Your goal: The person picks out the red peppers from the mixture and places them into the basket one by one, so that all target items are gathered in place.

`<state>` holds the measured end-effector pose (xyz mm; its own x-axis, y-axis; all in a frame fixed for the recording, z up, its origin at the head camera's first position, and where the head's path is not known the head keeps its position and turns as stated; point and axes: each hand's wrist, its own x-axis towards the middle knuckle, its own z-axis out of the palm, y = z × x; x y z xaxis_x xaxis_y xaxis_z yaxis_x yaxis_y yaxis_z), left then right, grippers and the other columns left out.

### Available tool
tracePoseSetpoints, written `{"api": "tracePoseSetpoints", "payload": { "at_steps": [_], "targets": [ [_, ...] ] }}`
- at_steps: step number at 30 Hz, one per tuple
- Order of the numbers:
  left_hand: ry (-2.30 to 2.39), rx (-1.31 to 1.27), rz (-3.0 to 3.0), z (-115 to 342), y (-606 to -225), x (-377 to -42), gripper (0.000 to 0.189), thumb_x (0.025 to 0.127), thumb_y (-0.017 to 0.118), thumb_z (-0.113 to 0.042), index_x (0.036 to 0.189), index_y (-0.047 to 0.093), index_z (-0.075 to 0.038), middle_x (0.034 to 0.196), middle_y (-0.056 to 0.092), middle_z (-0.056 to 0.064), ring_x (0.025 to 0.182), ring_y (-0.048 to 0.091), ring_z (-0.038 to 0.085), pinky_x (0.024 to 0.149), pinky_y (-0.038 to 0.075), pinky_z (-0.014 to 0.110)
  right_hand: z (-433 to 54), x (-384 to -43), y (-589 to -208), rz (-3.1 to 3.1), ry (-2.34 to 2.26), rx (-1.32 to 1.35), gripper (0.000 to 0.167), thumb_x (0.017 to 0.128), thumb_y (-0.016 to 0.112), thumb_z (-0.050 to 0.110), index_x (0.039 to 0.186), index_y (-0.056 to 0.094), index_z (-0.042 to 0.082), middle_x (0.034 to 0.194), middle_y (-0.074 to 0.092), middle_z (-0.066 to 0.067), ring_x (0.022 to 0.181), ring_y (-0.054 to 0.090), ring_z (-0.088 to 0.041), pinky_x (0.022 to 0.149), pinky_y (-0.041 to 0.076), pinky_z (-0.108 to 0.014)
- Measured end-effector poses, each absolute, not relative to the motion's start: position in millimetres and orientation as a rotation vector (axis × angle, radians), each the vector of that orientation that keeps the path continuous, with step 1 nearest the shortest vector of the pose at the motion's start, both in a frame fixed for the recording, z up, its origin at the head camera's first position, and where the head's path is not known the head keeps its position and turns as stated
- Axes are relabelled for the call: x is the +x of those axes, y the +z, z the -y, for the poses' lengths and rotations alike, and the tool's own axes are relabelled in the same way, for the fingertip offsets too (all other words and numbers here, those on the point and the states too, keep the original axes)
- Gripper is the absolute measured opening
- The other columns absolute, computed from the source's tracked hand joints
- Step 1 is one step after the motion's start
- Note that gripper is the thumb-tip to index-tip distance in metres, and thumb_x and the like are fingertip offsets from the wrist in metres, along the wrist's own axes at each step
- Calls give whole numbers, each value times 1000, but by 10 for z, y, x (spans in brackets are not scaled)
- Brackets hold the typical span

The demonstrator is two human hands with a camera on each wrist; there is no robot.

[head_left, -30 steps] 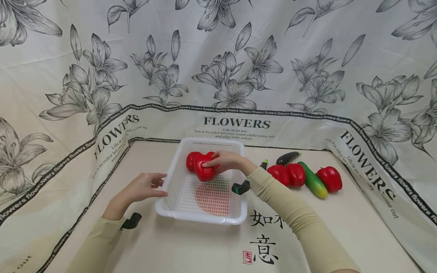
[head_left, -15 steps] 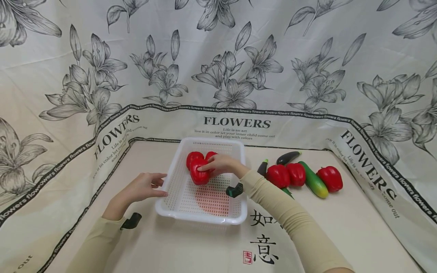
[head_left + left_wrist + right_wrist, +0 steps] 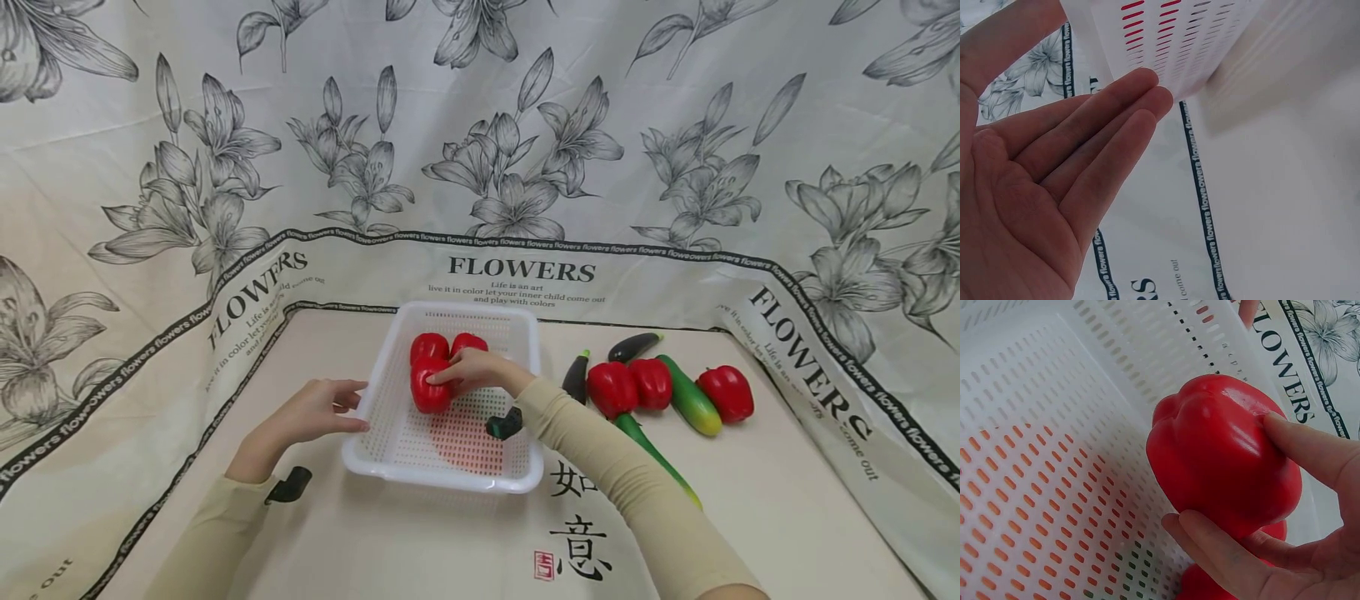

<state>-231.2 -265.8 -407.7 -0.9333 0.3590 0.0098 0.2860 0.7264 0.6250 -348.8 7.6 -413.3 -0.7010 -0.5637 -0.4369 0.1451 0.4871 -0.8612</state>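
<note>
My right hand [image 3: 482, 372] grips a red bell pepper [image 3: 429, 388] inside the white perforated basket [image 3: 442, 479]. In the right wrist view the thumb presses one side of this pepper [image 3: 1222, 453] and the fingers lie along the other, above the basket floor. Two more red bell peppers sit behind it in the basket, one at the left [image 3: 429, 345] and one at the right [image 3: 469, 342]. At the basket's left side is my left hand [image 3: 315, 410]. In the left wrist view its fingers [image 3: 1110, 147] are straight, with their tips at the basket's outer wall [image 3: 1175, 37].
Right of the basket lie two red bell peppers [image 3: 611, 389] side by side, two dark eggplants [image 3: 633, 347], a green-yellow cucumber [image 3: 690, 396], a long green vegetable [image 3: 652, 450] partly behind the right sleeve, and another red bell pepper [image 3: 725, 394]. Flowered cloth [image 3: 525, 167] hangs behind.
My right hand has moved the held bell pepper left and toward me inside the basket, uncovering the pepper at the back right. The left hand has stayed in place.
</note>
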Motion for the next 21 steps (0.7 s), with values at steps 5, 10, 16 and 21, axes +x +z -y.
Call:
{"api": "tracePoseSetpoints", "payload": {
  "at_steps": [5, 10, 16, 21],
  "targets": [
    [992, 531, -2812, 2661, -4085, -2319, 71, 74, 80, -32, 129, 53, 5, 104, 70, 11, 97, 66, 26, 86, 55, 44, -26, -3492, -4179, -2031, -1220, -350, 46, 81, 75, 21, 118, 59, -1, 112, 62, -12, 99, 61, -24, 91, 53, -44],
    [1001, 529, -2810, 2663, -4095, -2329, 72, 74, 80, -33, 130, 53, 4, 104, 70, 10, 97, 66, 25, 87, 55, 44, 12, -3505, -4221, -2050, -1202, -348, 40, 81, 75, 21, 112, 61, 0, 110, 63, -12, 97, 63, -23, 87, 56, -41],
    [1001, 522, -2808, 2655, -4091, -2333, 72, 74, 80, -33, 130, 53, 4, 103, 70, 10, 97, 66, 26, 86, 55, 44, 43, -3507, -4273, -2058, -1218, -331, 45, 81, 76, 21, 117, 57, 2, 115, 61, -11, 104, 59, -24, 85, 56, -40],
    [1002, 524, -2805, 2648, -4085, -2333, 73, 74, 80, -33, 130, 53, 4, 104, 69, 11, 97, 66, 26, 86, 55, 44, 54, -3508, -4294, -2114, -1165, -362, 32, 82, 75, 24, 104, 65, 3, 102, 67, -11, 94, 63, -22, 84, 57, -38]
  ]
}}
